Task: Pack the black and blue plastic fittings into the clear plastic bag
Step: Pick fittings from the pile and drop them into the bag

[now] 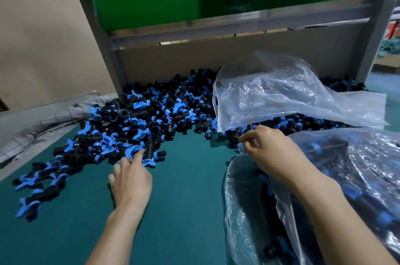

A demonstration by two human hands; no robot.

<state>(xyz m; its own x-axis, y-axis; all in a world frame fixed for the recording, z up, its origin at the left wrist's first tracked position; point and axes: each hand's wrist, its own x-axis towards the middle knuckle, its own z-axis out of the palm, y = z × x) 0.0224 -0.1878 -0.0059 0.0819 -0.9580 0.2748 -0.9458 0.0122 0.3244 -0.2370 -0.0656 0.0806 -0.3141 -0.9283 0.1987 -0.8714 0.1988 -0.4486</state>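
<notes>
Teal table (184,210) bears a heap of black and blue fittings (140,121), a clear bag (244,210), grey cloth (43,126)

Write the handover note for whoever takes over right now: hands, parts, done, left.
Left hand: open, fingers stretched to the near edge of the fittings pile, holding nothing.
Right hand: fingers curled at the mouth of the clear bag, apparently pinching its rim.
Done: some fittings are inside the clear bag.
Left: most fittings lie loose on the green table; a crumpled second bag lies on top of the pile.
</notes>
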